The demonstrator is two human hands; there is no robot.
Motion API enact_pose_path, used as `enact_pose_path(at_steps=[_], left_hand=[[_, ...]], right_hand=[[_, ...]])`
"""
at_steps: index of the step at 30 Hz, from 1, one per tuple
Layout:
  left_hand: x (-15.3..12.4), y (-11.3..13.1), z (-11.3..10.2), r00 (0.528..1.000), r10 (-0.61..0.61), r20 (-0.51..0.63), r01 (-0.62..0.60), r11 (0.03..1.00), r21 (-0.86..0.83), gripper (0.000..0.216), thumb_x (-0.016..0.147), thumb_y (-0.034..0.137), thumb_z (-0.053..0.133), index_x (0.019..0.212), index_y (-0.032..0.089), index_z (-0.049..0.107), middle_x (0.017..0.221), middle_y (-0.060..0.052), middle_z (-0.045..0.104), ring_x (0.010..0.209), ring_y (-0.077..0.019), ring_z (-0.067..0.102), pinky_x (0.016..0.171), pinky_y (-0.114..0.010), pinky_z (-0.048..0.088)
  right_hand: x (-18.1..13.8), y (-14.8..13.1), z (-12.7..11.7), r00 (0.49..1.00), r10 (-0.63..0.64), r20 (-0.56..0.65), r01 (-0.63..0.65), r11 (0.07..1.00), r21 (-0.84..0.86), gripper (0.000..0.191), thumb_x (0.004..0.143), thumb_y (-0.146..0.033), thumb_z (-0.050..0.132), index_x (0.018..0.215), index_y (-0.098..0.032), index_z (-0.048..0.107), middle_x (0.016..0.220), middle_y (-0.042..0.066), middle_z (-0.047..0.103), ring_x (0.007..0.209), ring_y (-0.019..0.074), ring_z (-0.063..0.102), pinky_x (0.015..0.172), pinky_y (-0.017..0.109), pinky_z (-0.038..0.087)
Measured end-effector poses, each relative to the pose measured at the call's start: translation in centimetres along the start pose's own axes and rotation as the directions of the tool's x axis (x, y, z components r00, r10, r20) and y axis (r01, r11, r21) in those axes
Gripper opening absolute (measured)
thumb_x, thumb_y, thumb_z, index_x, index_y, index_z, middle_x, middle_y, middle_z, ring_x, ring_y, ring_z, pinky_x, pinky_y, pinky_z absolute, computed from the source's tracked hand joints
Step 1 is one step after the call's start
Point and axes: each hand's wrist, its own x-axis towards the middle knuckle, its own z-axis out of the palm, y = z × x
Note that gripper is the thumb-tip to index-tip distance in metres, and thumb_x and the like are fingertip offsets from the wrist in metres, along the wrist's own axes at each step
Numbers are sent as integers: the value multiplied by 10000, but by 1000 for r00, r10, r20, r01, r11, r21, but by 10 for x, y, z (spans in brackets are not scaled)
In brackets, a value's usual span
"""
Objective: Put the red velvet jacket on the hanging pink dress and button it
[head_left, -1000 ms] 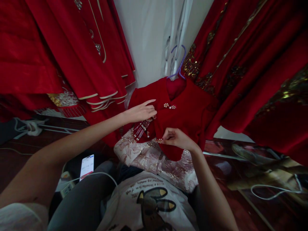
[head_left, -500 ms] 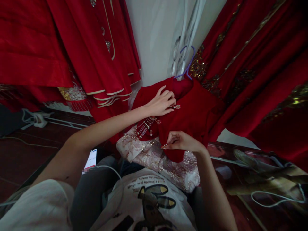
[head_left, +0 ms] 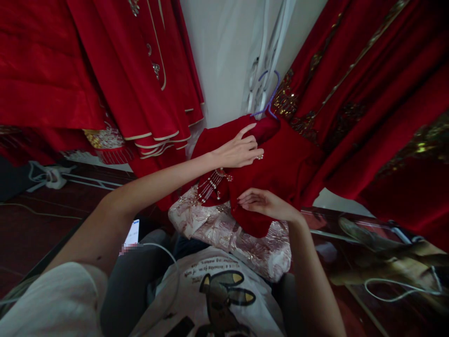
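A red garment point(head_left: 280, 164) on a purple hanger point(head_left: 269, 105) is spread over my lap, partly covering a pale pink shiny brocade cloth point(head_left: 199, 220). My left hand point(head_left: 240, 152) rests on its upper part, one finger stretched out and the others curled. At those fingertips shows a small beaded ornament point(head_left: 260, 157), pinched there; the thumb is hidden. A beaded tassel point(head_left: 210, 184) hangs on the garment just below this hand. Lower down, my right hand point(head_left: 266, 204) lies on the red flap, fingers extended and loosely together, with nothing visible in them.
Red garments point(head_left: 140, 79) with pale trim hang at the left, and gold-sequined red ones point(head_left: 372, 107) at the right. White rails point(head_left: 268, 51) stand behind the hanger. A phone point(head_left: 132, 232) with a cable lies by my leg. A looped white cord point(head_left: 396, 297) is at lower right.
My right fingers have straightened from a pinch on a small beaded ornament, which no longer shows there. My left hand has shifted slightly right, covering more of the upper ornament.
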Motion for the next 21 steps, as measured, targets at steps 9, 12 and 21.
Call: enact_pose_path(at_steps=[9,12,21], left_hand=[[-3,5,3,984,-176,39,180,975,-131,181,958,227,437,1021,197,604,895,-16,664,975,-186,587,1200,-675,-51],[-3,7,2,976,-214,48,219,961,-167,177,965,243,442,1021,187,601,914,-34,666,989,-203,600,1195,-683,-49],[-2,8,0,981,-185,54,189,976,-104,242,993,226,362,1021,163,593,910,-35,666,950,-193,617,1220,-613,-6]], right_hand=[[-3,-9,-1,999,-13,-35,10,997,-72,373,833,-452,685,1073,-172,633,1062,86,703,1011,184,657,981,407,487],[-2,-7,-1,999,-4,-44,1,997,-77,384,829,-467,685,1077,-178,638,1056,84,706,1013,186,657,983,411,488],[-1,-3,0,998,-18,-58,14,998,-62,369,815,-471,699,1034,-179,646,1027,79,705,994,189,659,991,420,489]])
